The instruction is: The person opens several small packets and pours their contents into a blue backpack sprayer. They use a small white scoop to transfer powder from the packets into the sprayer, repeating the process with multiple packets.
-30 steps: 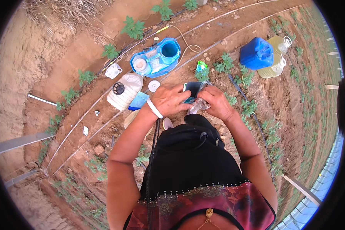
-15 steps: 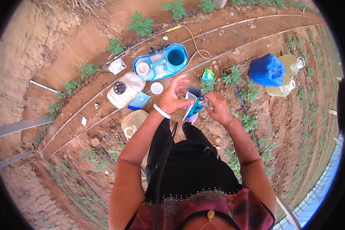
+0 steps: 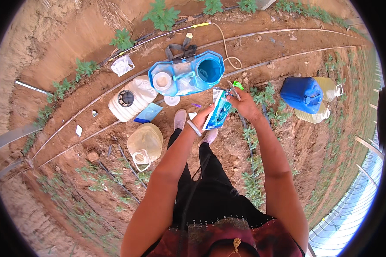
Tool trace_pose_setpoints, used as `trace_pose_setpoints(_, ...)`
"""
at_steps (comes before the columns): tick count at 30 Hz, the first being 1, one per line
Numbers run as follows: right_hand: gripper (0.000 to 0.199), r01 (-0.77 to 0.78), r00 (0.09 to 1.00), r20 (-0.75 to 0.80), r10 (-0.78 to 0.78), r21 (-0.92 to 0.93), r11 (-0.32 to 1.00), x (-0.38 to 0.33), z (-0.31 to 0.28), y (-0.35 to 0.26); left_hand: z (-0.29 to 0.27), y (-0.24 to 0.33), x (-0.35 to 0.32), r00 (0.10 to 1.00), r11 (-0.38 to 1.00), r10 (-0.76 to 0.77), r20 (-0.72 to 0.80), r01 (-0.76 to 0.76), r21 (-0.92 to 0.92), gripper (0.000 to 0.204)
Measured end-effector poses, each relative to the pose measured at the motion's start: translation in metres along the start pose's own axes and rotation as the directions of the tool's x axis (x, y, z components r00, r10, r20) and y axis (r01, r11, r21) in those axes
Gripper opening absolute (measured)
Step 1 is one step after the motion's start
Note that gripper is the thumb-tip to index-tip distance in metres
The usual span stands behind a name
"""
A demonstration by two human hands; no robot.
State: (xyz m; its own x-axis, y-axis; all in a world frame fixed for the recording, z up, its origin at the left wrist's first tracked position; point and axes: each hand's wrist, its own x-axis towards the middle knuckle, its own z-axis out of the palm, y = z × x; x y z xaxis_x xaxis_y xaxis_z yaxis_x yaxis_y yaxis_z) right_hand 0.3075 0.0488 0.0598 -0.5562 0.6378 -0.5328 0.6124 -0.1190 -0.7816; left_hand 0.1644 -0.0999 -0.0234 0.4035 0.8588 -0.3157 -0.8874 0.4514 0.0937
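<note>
blue-white packet point(image 3: 217, 113) | long axis slants up-right | far end near blue tank point(image 3: 185, 76)

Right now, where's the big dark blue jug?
In the head view, the dark blue jug is over on the right side, to the right of the right hand, close beside two yellowish jugs.

white wristband point(image 3: 194, 128), gold pendant point(image 3: 236, 243), dark red patterned top point(image 3: 268, 235), black trousers point(image 3: 212, 165), pale shoes point(image 3: 180, 118)
</note>
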Motion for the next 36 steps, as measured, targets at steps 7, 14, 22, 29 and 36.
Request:
trace_pose_setpoints(7, 0.037, -0.045, 0.998, -0.047, 0.039, -0.123, 0.991, 0.059, 0.011, 0.012, -0.031, 0.021, 0.024, 0.990, 0.985, 0.028, -0.139, -0.051, -0.166, 0.057)
trace_pose_setpoints(14, 0.040, -0.226, 0.974, 0.017, 0.227, -0.030, 0.974, 0.098, 0.004, 0.017, -0.026, 0.042, 0.043, 0.978, 0.968, -0.069, -0.199, 0.017, -0.249, 0.064)
trace_pose_setpoints(22, 0.029, -0.320, 0.947, 0.072, 0.313, 0.151, 0.935, 0.114, -0.001, 0.010, -0.014, 0.052, 0.051, 0.975, 0.964, -0.122, -0.187, 0.071, -0.257, 0.074)
trace_pose_setpoints(29, 0.028, -0.356, 0.932, 0.111, 0.344, 0.125, 0.926, 0.129, -0.003, 0.008, -0.012, 0.064, 0.055, 0.974, 0.967, -0.111, -0.196, 0.060, -0.249, 0.076)
trace_pose_setpoints(36, 0.035, -0.156, 0.987, 0.033, 0.158, -0.055, 0.986, 0.139, 0.001, 0.031, -0.033, 0.067, 0.070, 0.936, 0.993, 0.062, -0.345, -0.093, -0.076, 0.061)
